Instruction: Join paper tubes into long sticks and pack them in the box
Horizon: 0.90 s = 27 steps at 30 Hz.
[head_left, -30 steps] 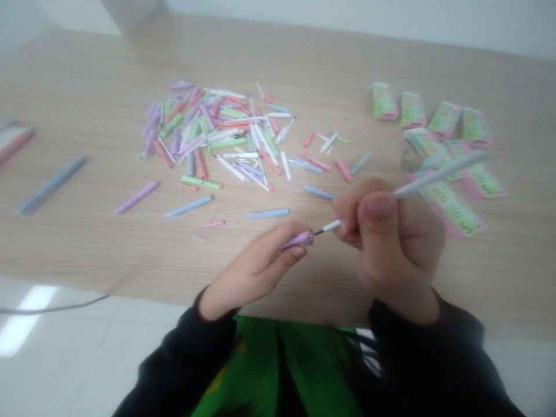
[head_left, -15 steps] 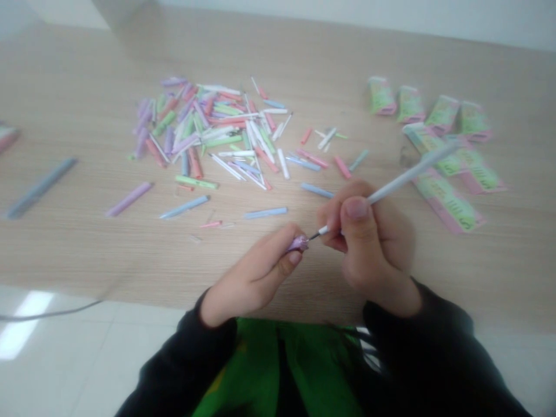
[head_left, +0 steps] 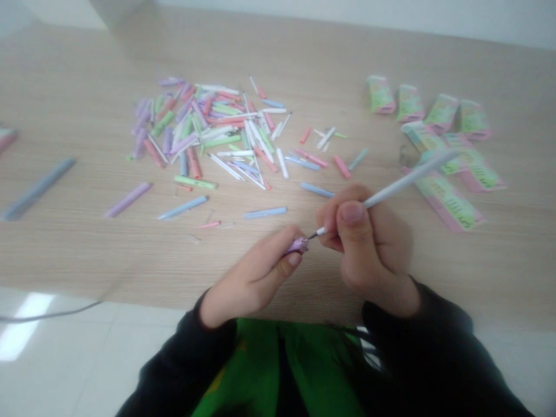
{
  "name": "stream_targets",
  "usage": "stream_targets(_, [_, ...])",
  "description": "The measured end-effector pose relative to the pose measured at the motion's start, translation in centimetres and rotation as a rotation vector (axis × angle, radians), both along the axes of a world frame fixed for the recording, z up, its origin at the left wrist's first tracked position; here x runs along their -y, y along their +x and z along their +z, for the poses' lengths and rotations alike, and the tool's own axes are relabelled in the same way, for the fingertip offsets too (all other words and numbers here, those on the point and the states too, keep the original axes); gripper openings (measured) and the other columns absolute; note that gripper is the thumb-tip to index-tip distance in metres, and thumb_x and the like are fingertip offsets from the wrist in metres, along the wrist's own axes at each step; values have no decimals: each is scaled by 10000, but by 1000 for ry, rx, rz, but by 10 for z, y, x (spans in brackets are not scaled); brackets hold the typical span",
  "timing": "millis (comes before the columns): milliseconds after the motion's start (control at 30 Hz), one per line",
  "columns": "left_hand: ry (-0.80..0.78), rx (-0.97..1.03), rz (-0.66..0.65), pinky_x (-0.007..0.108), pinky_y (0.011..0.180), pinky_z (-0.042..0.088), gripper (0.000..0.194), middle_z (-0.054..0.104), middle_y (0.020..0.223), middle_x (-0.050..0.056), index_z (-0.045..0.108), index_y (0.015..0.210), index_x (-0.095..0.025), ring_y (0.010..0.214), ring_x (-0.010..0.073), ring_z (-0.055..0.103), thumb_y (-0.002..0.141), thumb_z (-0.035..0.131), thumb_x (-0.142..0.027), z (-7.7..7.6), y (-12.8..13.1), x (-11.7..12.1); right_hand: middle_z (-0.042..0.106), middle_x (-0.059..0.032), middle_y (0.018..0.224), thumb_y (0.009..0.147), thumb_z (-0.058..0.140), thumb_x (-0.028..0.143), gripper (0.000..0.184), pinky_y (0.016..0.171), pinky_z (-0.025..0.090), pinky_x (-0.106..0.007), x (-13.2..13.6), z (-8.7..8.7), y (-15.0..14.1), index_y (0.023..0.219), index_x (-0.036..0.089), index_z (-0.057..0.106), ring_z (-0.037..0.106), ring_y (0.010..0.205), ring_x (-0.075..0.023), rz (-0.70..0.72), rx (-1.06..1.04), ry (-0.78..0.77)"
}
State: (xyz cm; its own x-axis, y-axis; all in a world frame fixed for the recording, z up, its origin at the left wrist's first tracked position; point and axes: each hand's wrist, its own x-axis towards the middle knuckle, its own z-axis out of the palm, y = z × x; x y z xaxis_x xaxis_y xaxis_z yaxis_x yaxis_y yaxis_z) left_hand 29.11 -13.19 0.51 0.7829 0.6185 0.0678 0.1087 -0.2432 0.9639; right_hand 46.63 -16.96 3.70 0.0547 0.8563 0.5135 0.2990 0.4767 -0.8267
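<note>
The purple tube was held in the narrow grip of the left hand, on the near side of the pile. Nearer than the pile too, the white stick was pinched by the right hand, its dark tip set at the tube's end; whether it was inserted could not be told, but most of the stick was left outside. Many pieces were left loose in the pile; packets were laid to its right.

1 head cam, faces fwd + down over tbl; L hand, R hand close.
</note>
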Motion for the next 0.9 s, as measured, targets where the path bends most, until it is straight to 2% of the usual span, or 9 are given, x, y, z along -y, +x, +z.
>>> stream_targets(200, [7, 9, 10, 327, 765, 434, 239, 536, 844, 8, 461, 895, -223, 800, 186, 521, 1066, 415, -384, -1, 1, 0, 581, 20, 707, 1105, 378, 317, 315, 547, 473, -270, -2, 4, 5, 831, 239, 512, 571, 572, -106, 49, 126, 33])
stream_targets(400, [50, 18, 22, 334, 759, 440, 264, 549, 827, 0, 478, 912, -218, 774, 179, 537, 1073, 406, -416, -3, 5, 0, 587, 17, 701, 1102, 401, 331, 324, 558, 475, -267, 1, 5, -3, 817, 233, 520, 590, 608, -109, -25, 74, -13])
stream_targets(633, [70, 49, 32, 318, 721, 436, 268, 583, 846, 13, 480, 922, -209, 784, 177, 558, 1079, 392, -408, -6, 8, 3, 575, 19, 701, 1098, 405, 368, 333, 537, 459, -261, 0, 0, -3, 813, 230, 509, 571, 592, -106, 0, 20, -36])
stream_targets(800, [62, 50, 32, 325, 737, 459, 320, 601, 854, 22, 507, 931, -203, 806, 188, 580, 1082, 369, -449, -7, 11, 4, 571, 16, 707, 1094, 410, 347, 317, 558, 454, -277, -2, 0, -1, 817, 238, 518, 565, 595, -117, -5, 38, -19])
stream_targets(900, [58, 54, 52, 344, 769, 478, 342, 624, 862, 29, 540, 969, -200, 807, 198, 593, 1079, 364, -472, -5, 11, 4, 562, 27, 682, 1070, 469, 299, 268, 555, 437, -278, -2, 1, 1, 817, 239, 535, 533, 566, -115, 36, 125, -12])
